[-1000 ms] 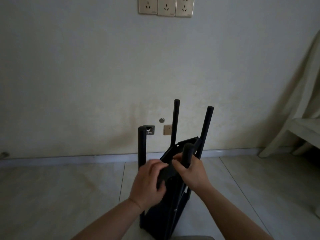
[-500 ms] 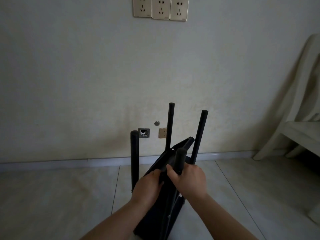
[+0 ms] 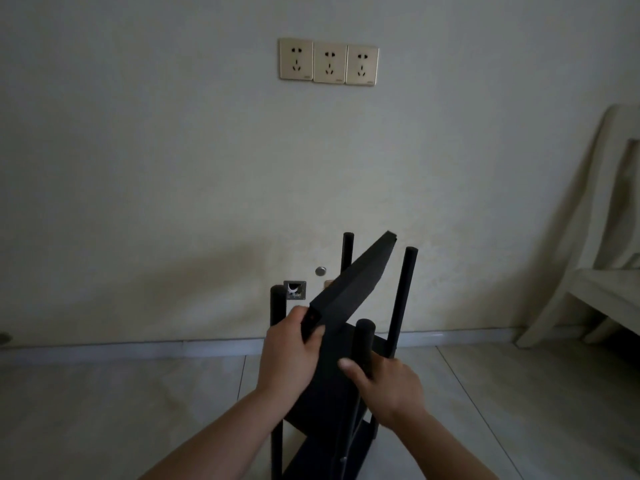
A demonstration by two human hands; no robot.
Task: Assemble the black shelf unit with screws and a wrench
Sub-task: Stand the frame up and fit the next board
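Black flat shelf panel, tilted steeply at lower centre of the frame among four black round metal posts. My left hand grips its near lower corner; my right hand curls round the nearest post. Beyond: pale tiled floor, cream wall with three beige sockets, draped chair at right.
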